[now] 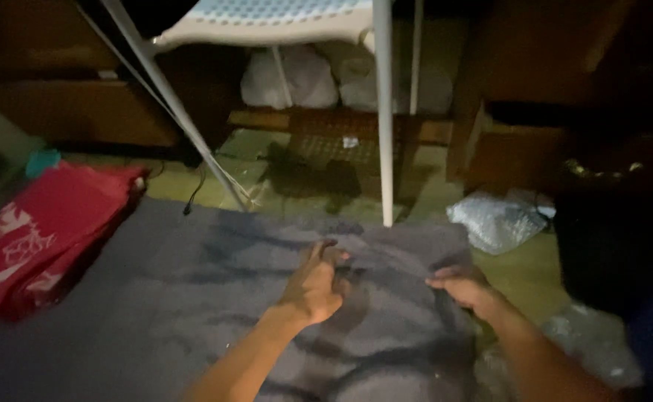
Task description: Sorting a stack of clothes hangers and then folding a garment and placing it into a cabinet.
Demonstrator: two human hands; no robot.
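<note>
Both our hands rest on the grey blanket point(215, 298) spread over the floor: the left hand point(315, 283) pinches a fold near its middle, while the right hand point(464, 286) grips its right edge, fingers curled shut. Far left lies a red printed bag point(43, 231), contents hidden. A pull could, we judge, drag cloth against the white chair leg point(384, 134) beyond. Right, a crinkled plastic bag point(499, 219) shows nothing inside.

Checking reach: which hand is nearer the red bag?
Left. The left hand rests mid-blanket, closer to the red bag; the right hand is at the blanket's far edge.
</note>
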